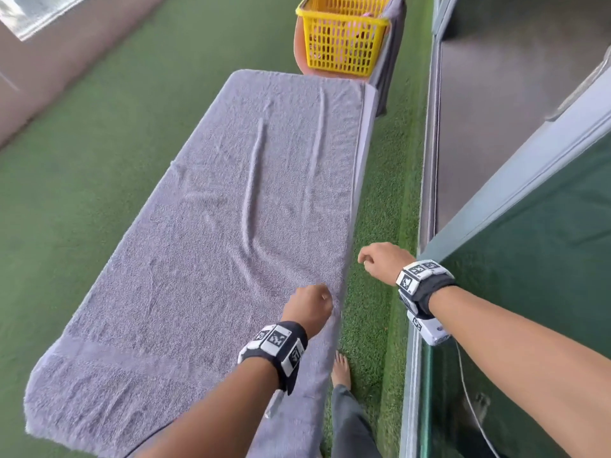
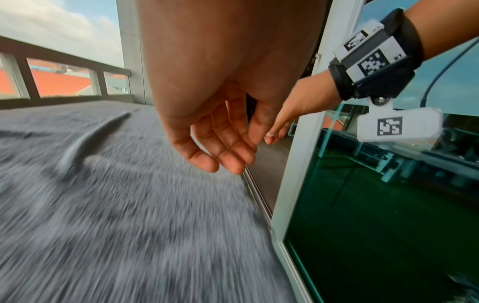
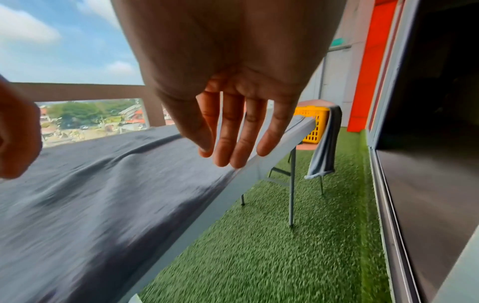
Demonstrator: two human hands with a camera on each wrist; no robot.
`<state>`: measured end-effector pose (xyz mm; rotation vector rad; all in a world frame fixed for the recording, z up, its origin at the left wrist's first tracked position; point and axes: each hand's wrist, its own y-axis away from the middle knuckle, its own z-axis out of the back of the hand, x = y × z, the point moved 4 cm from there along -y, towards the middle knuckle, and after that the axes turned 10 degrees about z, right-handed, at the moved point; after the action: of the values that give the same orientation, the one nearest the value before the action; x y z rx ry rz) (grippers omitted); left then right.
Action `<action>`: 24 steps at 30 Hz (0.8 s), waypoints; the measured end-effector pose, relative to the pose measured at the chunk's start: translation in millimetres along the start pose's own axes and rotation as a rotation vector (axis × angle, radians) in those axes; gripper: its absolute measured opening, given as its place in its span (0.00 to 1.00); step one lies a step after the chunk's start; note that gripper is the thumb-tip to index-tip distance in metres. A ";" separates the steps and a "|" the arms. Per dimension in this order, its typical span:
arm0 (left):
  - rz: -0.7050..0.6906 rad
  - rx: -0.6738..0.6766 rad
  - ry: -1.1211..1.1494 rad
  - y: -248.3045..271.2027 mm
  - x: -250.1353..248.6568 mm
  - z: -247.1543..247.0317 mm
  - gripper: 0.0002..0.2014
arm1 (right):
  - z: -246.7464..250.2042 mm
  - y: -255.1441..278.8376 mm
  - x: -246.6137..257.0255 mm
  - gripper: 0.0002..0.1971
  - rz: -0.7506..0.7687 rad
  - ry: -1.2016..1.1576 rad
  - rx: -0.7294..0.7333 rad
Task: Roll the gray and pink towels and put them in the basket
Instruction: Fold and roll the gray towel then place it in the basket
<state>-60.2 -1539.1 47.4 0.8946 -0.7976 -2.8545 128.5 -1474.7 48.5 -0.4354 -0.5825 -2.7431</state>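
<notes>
One gray towel [image 1: 205, 233] lies flat on the desk [image 1: 365, 127], one yellow basket [image 1: 340, 41] beyond, two empty hands, left hand [image 1: 309, 309] and right hand [image 1: 383, 262], fingers [image 3: 228, 143] relaxed.

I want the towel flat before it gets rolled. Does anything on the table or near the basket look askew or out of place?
The gray towel lies spread but not flat: long ridges run down its middle, and its near end overhangs the table. A second gray cloth dangles beside the yellow basket. Both hands hold nothing.
</notes>
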 end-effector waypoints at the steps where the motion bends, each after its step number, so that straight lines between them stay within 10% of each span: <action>1: -0.013 -0.021 0.006 -21.2 -15.8 11.8 0.11 | 14.4 -16.6 -12.5 0.12 0.001 -0.013 -0.026; 15: -0.112 -0.266 0.009 -338.1 -153.3 39.1 0.08 | 122.9 -288.6 -175.8 0.13 0.112 0.030 -0.332; 24: 0.001 -0.329 -0.091 -404.0 -166.6 33.1 0.08 | 141.6 -378.8 -209.7 0.15 0.236 0.040 -0.304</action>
<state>103.5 -1142.0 -39.9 0.7240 -0.3159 -2.9190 218.4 -1035.3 -31.3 -0.4821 -0.0927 -2.6078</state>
